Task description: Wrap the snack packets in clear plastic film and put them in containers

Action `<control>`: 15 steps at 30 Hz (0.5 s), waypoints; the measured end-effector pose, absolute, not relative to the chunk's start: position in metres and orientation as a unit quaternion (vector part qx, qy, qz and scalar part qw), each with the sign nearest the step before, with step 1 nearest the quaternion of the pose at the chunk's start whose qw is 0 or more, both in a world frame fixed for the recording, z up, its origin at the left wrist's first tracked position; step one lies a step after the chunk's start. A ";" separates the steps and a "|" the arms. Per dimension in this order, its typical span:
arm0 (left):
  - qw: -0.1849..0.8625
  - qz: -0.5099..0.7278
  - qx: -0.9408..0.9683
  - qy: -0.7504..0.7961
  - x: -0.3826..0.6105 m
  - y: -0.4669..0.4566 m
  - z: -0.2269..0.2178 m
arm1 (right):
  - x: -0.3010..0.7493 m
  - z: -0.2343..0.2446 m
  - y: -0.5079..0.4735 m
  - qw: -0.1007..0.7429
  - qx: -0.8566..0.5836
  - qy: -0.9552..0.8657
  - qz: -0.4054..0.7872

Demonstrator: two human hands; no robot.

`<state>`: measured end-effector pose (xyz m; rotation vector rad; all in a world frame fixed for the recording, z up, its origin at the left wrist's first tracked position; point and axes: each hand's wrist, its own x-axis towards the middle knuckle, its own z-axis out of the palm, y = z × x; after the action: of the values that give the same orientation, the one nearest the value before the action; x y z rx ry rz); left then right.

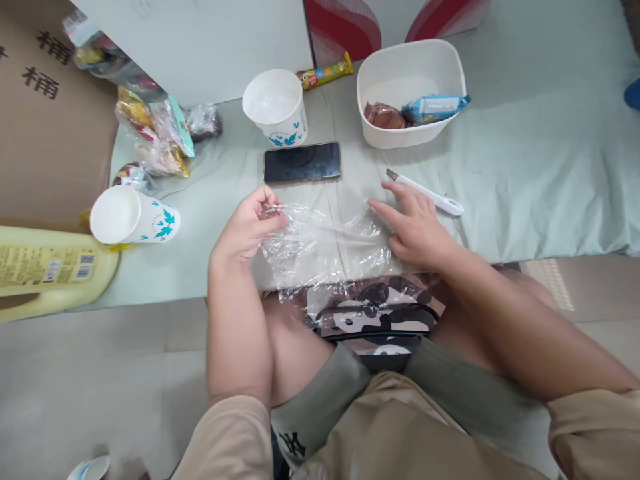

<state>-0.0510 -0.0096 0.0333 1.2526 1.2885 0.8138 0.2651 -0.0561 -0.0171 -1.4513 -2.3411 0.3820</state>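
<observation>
A sheet of clear plastic wrap (325, 243) lies crumpled over the front edge of the pale green cloth (525, 173) and hangs over my lap. My left hand (247, 223) pinches the wrap's left edge, fingers closed on it. My right hand (415, 223) lies flat on the wrap's right side, fingers stretched out and pressing it down. A white utility knife (427, 193) rests just beyond my right fingertips. A black phone (301, 162) lies face up behind the wrap.
An upright white paper cup (275, 107) stands behind the phone; another cup (133, 215) lies on its side at left. A white tub (413, 90) holds wrapped snacks. Snack bags (150, 130), a cardboard box (45, 113) and a yellow jug (50, 267) crowd the left.
</observation>
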 end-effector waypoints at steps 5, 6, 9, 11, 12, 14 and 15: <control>0.515 0.349 0.528 0.579 -0.048 -0.007 0.028 | 0.266 -0.014 -0.057 0.208 -0.535 -0.810 0.117; 0.499 0.354 0.527 0.590 -0.047 -0.006 0.027 | 0.266 -0.014 -0.057 0.201 -0.526 -0.817 0.120; 0.456 0.362 0.524 0.621 -0.045 -0.003 0.023 | 0.265 -0.015 -0.056 0.180 -0.517 -0.828 0.123; 0.428 0.379 0.521 0.633 -0.046 0.001 0.018 | 0.265 -0.016 -0.056 0.175 -0.511 -0.832 0.125; 0.412 0.395 0.521 0.635 -0.047 0.002 0.015 | 0.265 -0.016 -0.055 0.172 -0.504 -0.837 0.128; 0.377 0.437 0.521 0.629 -0.048 0.006 0.009 | 0.266 -0.016 -0.055 0.165 -0.486 -0.848 0.135; 0.360 0.459 0.519 0.625 -0.049 0.007 0.007 | 0.266 -0.016 -0.056 0.163 -0.483 -0.850 0.133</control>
<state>-0.0489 0.0066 0.0074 1.3393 1.6101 1.1830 0.2660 -0.0558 -0.0161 -1.3794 -2.4244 0.3794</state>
